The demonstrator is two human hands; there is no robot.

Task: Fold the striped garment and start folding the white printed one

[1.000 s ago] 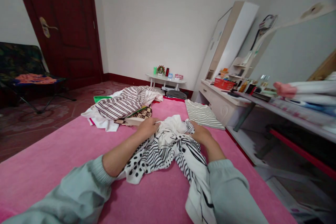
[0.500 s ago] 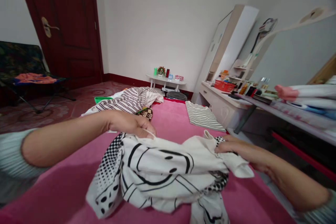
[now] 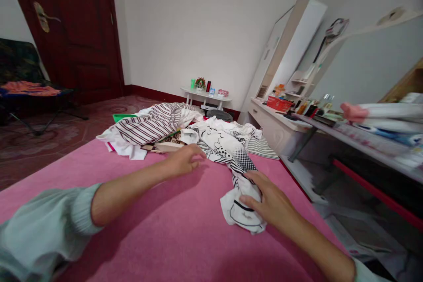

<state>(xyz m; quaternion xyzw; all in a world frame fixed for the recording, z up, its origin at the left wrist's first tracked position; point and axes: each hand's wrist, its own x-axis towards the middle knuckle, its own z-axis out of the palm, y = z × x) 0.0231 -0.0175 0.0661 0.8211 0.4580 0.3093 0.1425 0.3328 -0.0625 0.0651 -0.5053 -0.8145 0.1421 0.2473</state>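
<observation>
A white shirt (image 3: 223, 143) with black line drawings, dots and checks lies spread and crumpled across the bed. One part of it, a twisted length with a bunched end (image 3: 244, 218), reaches toward me. My right hand (image 3: 269, 196) rests against this bunched part, thumb and fingers apart around the cloth rather than closed on it. To the left, my left hand (image 3: 185, 161) hovers by the shirt's near edge, fingers loosely bent and holding nothing. Beneath the shirt's far right side, a folded striped garment (image 3: 262, 147) is partly covered.
A heap of clothes with a brown-striped garment (image 3: 148, 125) lies at the bed's left far edge. The pink bedcover (image 3: 158, 238) stretches beneath my arms. On the right stand a white dressing table (image 3: 274, 116) with a red basket (image 3: 279, 103) and a grey-edged desk (image 3: 330, 130).
The shirt has gone from being held up between both hands to lying farther away on the bed, over the striped garment. Both hands have let go of their earlier grips.
</observation>
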